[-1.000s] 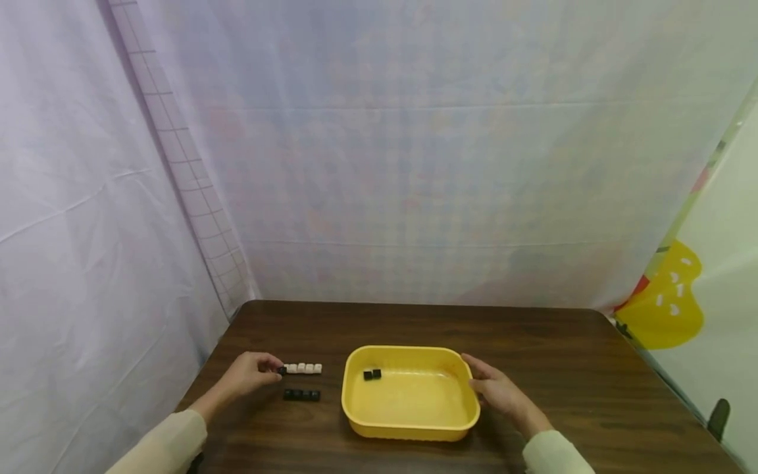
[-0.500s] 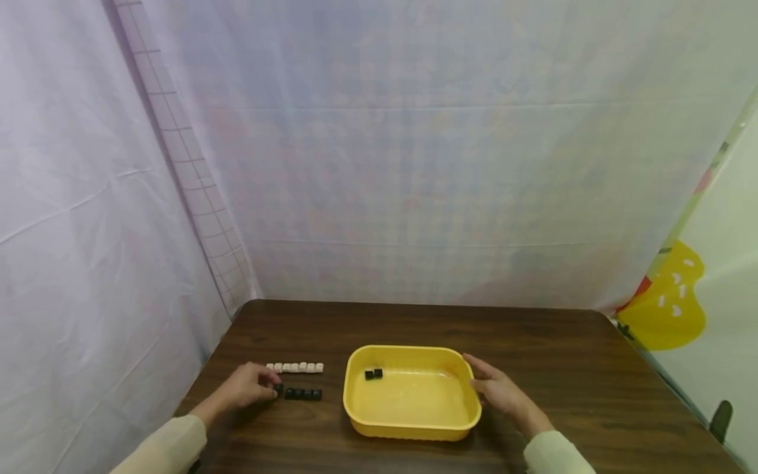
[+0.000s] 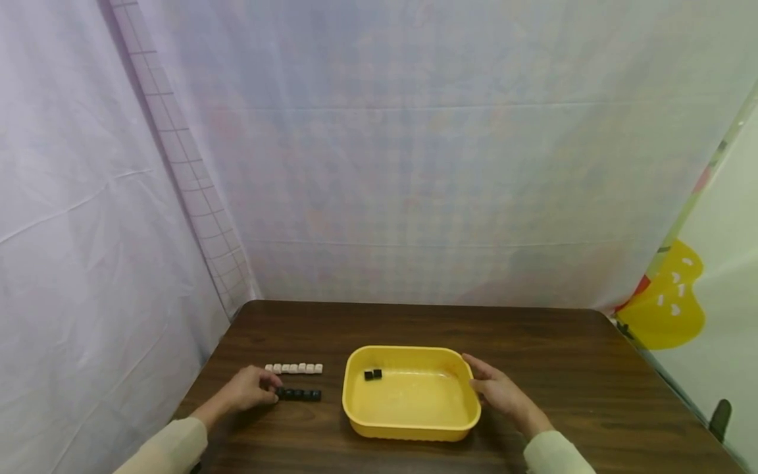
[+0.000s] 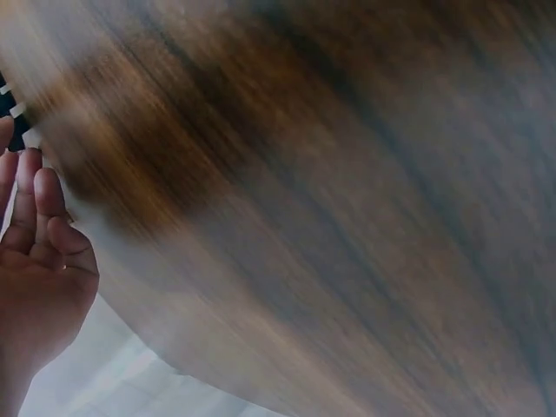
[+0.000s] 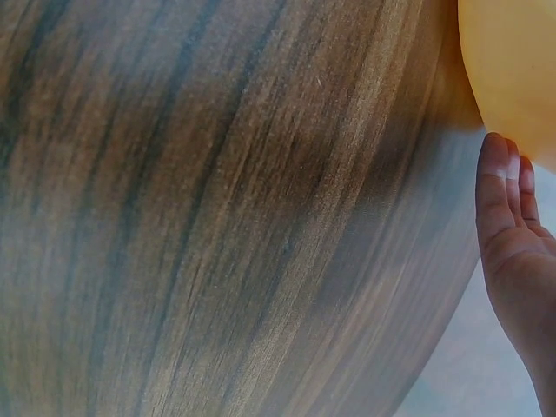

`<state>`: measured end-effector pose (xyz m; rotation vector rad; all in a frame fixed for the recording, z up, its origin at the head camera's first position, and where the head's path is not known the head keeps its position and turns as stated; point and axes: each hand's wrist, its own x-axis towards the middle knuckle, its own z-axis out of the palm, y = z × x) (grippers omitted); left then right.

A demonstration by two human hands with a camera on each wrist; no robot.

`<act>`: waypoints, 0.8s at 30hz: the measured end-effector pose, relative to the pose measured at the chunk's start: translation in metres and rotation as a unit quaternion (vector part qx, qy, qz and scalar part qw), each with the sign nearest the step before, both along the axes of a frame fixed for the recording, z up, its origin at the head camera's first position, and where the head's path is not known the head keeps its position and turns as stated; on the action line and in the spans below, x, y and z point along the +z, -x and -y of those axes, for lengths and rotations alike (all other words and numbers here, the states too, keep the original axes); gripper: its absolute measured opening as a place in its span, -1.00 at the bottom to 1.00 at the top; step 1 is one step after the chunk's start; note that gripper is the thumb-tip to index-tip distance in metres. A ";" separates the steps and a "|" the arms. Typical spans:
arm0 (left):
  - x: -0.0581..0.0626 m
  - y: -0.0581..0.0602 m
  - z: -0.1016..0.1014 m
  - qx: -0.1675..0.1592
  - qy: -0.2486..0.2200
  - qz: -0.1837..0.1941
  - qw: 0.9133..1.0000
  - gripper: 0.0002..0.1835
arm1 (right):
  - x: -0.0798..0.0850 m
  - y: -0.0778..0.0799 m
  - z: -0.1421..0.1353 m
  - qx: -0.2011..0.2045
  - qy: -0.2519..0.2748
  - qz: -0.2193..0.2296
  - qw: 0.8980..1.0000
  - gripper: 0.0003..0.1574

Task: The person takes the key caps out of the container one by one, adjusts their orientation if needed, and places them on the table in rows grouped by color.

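Observation:
My left hand [image 3: 251,387] pinches a small black keycap [image 3: 281,393] between thumb and fingertips, at the left end of a row of black keycaps [image 3: 306,395] on the table. In the left wrist view, the fingertips [image 4: 33,161] are right at the dark row. Just behind lies a row of white keycaps [image 3: 294,368]. My right hand [image 3: 500,394] rests against the right side of a yellow basin [image 3: 408,431], thumb at the rim. In the right wrist view, its fingers [image 5: 495,174] are straight along the basin's outer wall. Two black keycaps [image 3: 373,374] lie inside the basin, near its back left.
The dark wood table [image 3: 533,342] has its back edge close to a pale hanging sheet [image 3: 414,197]. Another white sheet [image 3: 89,263] hangs at the left, and a yellow printed shape [image 3: 669,303] shows on the cloth at the right.
My left hand has brought the black keycap from the left end of the white row forward to the left end of the black row. The right hand and the basin stay in place.

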<state>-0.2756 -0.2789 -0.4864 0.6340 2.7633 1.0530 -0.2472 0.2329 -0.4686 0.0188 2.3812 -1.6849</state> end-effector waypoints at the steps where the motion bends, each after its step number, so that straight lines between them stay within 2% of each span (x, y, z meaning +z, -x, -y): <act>1: 0.001 -0.001 0.000 0.004 -0.002 0.001 1.000 -0.76 | 0.000 0.000 0.000 0.000 0.000 0.001 1.000 -0.26; 3: 0.004 -0.001 -0.002 0.016 -0.004 -0.010 1.000 -0.75 | 0.000 0.000 0.001 0.001 0.001 0.001 1.000 -0.26; 6: 0.013 0.001 -0.008 0.050 -0.009 -0.033 0.998 -0.74 | -0.001 0.000 0.000 0.010 0.014 0.000 1.000 -0.25; 10: 0.033 0.015 -0.029 0.099 -0.030 -0.052 0.993 -0.69 | -0.001 -0.001 -0.002 0.018 0.031 0.000 0.999 -0.25; 13: 0.048 0.027 -0.055 0.110 -0.060 -0.050 0.991 -0.62 | -0.001 -0.001 -0.003 0.010 0.030 0.004 0.999 -0.26; 18: 0.061 0.038 -0.107 0.073 -0.087 -0.036 0.993 -0.62 | 0.000 -0.002 -0.002 0.008 0.031 0.006 0.999 -0.27; 24: 0.057 0.045 -0.153 0.010 -0.049 -0.015 0.999 -0.66 | 0.000 -0.002 -0.002 0.023 0.036 0.002 0.999 -0.26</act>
